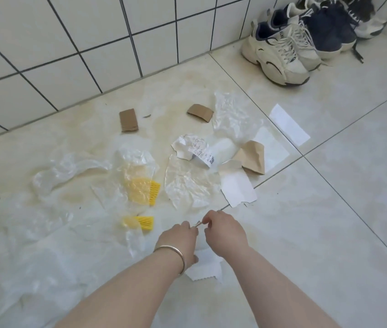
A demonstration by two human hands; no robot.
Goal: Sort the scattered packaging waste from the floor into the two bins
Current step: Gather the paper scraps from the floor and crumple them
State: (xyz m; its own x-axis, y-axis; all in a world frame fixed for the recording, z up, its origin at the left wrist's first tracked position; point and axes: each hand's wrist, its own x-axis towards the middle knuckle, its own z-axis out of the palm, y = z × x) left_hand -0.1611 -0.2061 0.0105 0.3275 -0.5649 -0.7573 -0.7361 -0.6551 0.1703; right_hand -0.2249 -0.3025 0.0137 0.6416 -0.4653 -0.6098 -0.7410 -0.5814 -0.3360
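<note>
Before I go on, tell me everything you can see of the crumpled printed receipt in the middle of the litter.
The crumpled white printed receipt is a thin paper strip with dark text lines and a small dark code block at its lower end. It is creased and partly folded, running diagonally. It lies on a torn white paper piece and against a smooth white rounded item, beside brown crumpled paper. Neither hand touches it.

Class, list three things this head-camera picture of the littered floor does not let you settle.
1. The two bins: none appears in the head view.
2. What the left hand and right hand pinch between them: a tiny scrap, too small to identify.
3. The receipt print: too small to read.
</note>
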